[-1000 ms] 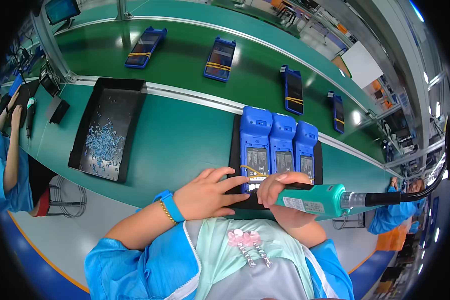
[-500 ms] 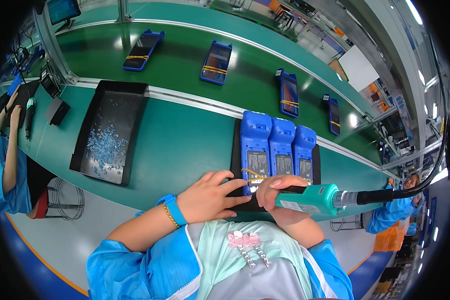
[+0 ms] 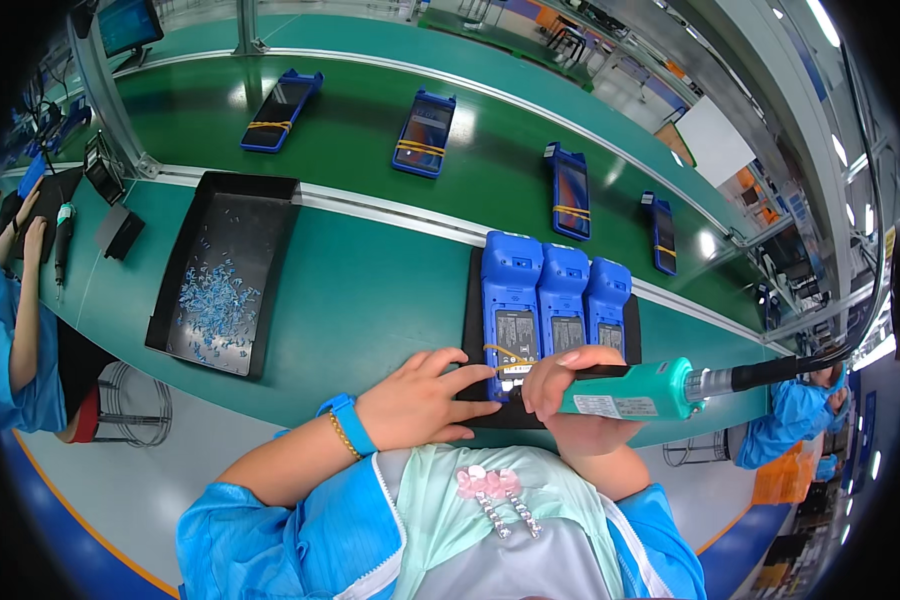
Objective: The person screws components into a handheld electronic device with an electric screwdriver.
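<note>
Three blue handheld terminals lie side by side, face down, on a black mat, each with a dark battery label. At the lower end of the leftmost terminal, a yellow rubber band crosses its back. My left hand rests there, fingers spread, fingertips at that lower end. My right hand is wrapped round a teal electric screwdriver held sideways, its cable running off to the right. The screwdriver's tip is hidden behind my right hand. The middle terminal and the right one are partly covered by that hand.
A black tray of small blue-and-silver pieces stands left on the green bench. Beyond a metal rail, several banded blue terminals lie on a green strip. A co-worker's hands are at far left, near another screwdriver.
The view has shifted slightly. My right hand and the screwdriver have moved a little to the right. The terminals on the green strip have slid slightly left; my left hand stays at the leftmost terminal.
</note>
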A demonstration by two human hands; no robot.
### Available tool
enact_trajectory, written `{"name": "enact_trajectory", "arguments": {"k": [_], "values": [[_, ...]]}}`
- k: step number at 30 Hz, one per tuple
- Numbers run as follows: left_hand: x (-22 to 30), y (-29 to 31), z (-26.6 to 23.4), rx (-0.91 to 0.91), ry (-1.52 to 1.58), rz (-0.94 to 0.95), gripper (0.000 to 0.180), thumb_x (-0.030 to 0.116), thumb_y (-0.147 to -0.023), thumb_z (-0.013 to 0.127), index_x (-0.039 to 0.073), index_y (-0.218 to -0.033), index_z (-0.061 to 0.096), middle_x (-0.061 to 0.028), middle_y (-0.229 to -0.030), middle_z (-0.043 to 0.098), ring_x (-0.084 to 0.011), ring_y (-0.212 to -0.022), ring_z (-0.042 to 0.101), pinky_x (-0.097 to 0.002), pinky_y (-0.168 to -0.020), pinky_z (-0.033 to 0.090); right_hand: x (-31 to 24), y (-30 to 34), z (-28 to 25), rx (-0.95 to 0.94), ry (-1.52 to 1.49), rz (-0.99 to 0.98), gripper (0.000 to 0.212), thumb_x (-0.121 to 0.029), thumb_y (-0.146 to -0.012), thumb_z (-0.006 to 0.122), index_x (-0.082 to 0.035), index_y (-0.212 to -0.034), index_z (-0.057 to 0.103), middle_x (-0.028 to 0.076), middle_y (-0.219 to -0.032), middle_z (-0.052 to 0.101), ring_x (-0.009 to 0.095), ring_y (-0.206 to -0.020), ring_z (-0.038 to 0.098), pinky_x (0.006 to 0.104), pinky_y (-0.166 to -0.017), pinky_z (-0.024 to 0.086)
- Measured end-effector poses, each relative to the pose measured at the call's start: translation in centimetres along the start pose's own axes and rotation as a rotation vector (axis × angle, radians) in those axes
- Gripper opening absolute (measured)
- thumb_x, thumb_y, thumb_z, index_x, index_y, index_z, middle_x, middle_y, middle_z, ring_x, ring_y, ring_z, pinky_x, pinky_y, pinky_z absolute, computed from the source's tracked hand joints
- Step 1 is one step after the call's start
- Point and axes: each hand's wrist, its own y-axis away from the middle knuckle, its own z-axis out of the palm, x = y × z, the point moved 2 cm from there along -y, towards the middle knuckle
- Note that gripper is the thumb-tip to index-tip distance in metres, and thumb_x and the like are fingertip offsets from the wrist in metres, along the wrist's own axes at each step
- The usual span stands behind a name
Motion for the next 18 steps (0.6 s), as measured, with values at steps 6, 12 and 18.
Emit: {"name": "enact_trajectory", "arguments": {"k": [6, 12, 18], "values": [[-0.1, -0.4, -0.5, 0.123, 0.186, 0.013, 0.030, 0.025, -0.079, 0.078, 0.012, -0.104, 0.070, -0.0084, -0.126, 0.057, -0.0318, -0.119, 0.050, -0.0459, -0.099, 0.042, -1.5, -0.5, 0.2, 0.020, -0.025, -0.071, 0.093, -0.085, -0.083, 0.032, 0.001, -0.114, 0.052, 0.010, -0.064, 0.057, 0.020, -0.054, 0.051, 0.0349, -0.046, 0.044], [0.5, -1.6, 0.0, 0.288, 0.275, -0.107, 0.016, 0.016, -0.078, 0.078, 0.007, -0.087, 0.068, -0.0074, -0.104, 0.066, -0.0272, -0.099, 0.061, -0.0397, -0.086, 0.049, -2.3, -0.5, 0.8, 0.000, -0.103, -0.151, 0.092, -0.085, -0.083, 0.032, -0.001, -0.115, 0.051, 0.009, -0.064, 0.056, 0.020, -0.054, 0.051, 0.0356, -0.045, 0.043], [0.9, -0.6, -1.0, 0.293, 0.195, -0.100, 0.011, 0.010, -0.080, 0.073, 0.005, -0.088, 0.068, -0.0072, -0.086, 0.067, -0.0258, -0.083, 0.063, -0.0376, -0.074, 0.051, -3.3, 0.8, 0.1, 0.068, -0.200, -0.126, 0.091, -0.082, -0.083, 0.041, -0.001, -0.123, 0.048, 0.011, -0.072, 0.059, 0.024, -0.060, 0.054, 0.0379, -0.054, 0.047]]}}
